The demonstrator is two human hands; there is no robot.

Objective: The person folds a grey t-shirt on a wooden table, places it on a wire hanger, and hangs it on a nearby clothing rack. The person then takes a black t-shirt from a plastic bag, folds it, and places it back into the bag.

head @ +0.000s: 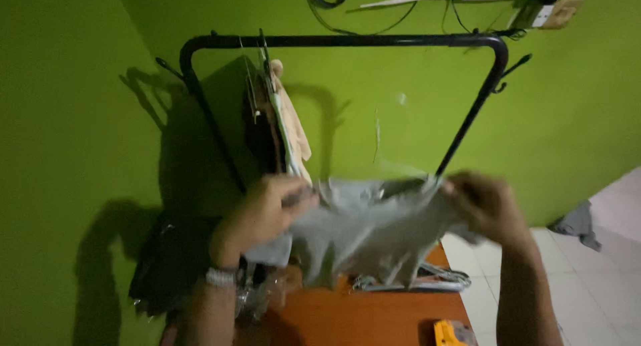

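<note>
Both hands (267, 209) (484, 206) grip grey garment (364, 229) | black rack (347, 42) holds hung clothes (277, 119)

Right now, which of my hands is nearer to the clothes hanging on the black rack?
Left. Your left hand grips the grey garment just below the hanging clothes; your right hand holds the garment's other end, farther off to the side.

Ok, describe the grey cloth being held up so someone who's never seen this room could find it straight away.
Start at the black clothes rail standing against the green wall. Just below its bar, above the orange-brown table, the grey cloth is stretched between the left hand and right hand. Unlike the dark and cream garments hanging on the rail, it is pale grey, crumpled and held.
</note>
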